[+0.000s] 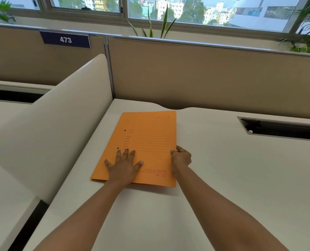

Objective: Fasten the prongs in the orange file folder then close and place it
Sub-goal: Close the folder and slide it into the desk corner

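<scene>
The orange file folder [147, 136] lies closed and flat on the white desk [223, 169], its printed cover up and two small dark holes near its left edge. My left hand [124, 164] rests palm down with fingers spread on the folder's lower left part. My right hand [180, 157] grips the folder's right edge, thumb on top of the cover and fingers curled under or beside it. The prongs are hidden inside.
A curved white divider [60, 127] rises just left of the folder. A beige partition wall [205, 78] stands behind the desk. A dark cable slot [281, 129] is cut into the desk at the right. Plants [154, 24] and windows are beyond.
</scene>
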Available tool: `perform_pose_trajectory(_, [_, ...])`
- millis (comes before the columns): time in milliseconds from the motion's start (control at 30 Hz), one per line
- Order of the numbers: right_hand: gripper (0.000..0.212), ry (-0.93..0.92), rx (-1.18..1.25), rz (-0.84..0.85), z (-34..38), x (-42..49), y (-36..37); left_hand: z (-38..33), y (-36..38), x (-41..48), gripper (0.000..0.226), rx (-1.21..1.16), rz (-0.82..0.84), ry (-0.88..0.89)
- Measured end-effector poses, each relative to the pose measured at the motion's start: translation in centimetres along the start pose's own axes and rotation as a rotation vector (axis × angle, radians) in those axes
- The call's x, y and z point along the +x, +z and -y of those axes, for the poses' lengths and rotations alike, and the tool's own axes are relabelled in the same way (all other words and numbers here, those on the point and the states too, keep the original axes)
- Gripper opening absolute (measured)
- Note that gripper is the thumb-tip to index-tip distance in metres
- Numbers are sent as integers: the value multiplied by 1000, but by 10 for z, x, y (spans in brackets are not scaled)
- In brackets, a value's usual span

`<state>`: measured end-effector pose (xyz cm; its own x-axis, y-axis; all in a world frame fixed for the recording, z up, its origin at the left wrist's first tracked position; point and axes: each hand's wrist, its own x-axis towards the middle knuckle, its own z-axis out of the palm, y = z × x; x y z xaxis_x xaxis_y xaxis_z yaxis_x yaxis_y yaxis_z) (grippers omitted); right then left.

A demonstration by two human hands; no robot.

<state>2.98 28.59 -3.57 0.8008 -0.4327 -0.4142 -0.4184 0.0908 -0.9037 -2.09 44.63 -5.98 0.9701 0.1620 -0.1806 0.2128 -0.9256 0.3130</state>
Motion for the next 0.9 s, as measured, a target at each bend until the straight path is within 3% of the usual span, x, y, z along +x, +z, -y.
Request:
perform_pose_trajectory(233, [32,-12,-165,67,-4,-2,27,20,2,8,72,59,39,-67])
perform_pose_trajectory(400, [26,-219,-435,163,-11,-3,31,30,4,11,72,98,37,-83])
perform_pose_trajectory(567, [62,-532,-895,334,-22,-17,33,32,5,13,73,111,24,-108])
perform_pose_trajectory(667, [68,-658,-1142,499,-33,-32,29,34,5,17,73,119,7,-109])
perform_pose_trajectory(900, [76,-750,-1324,675,-54,-43,29,47,3,25,71,112,-16,-129])
